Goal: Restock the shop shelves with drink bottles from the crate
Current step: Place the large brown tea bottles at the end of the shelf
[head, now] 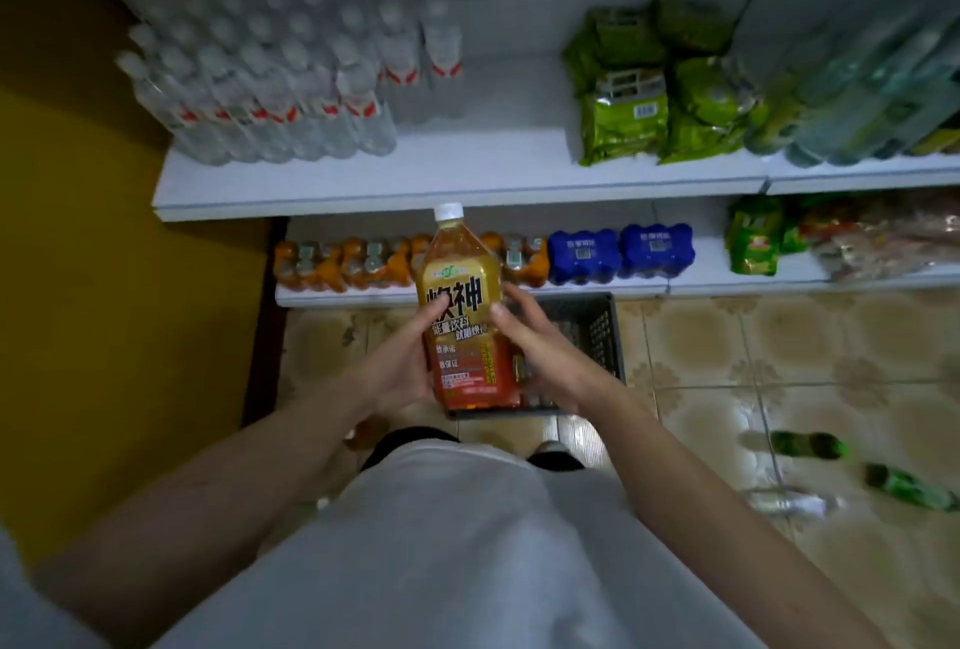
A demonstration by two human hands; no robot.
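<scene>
A large amber drink bottle (465, 305) with a white cap and a gold-and-red label stands upright in front of me, held between both hands. My left hand (400, 362) grips its left side, thumb across the label. My right hand (540, 342) presses on its right side with fingers spread. Below and behind the bottle a dark plastic crate (597, 336) sits on the floor, mostly hidden by my hands. The white upper shelf (467, 170) has a bare stretch in its middle, between the water bottles and the green packs.
Clear water bottles (270, 87) fill the upper shelf's left, green snack packs (649, 92) its right. The lower shelf (737, 282) holds orange bottle packs (332, 264) and blue packs (618, 253). Green bottles (810, 446) and a clear one lie on the tiled floor. A yellow wall (93, 285) stands left.
</scene>
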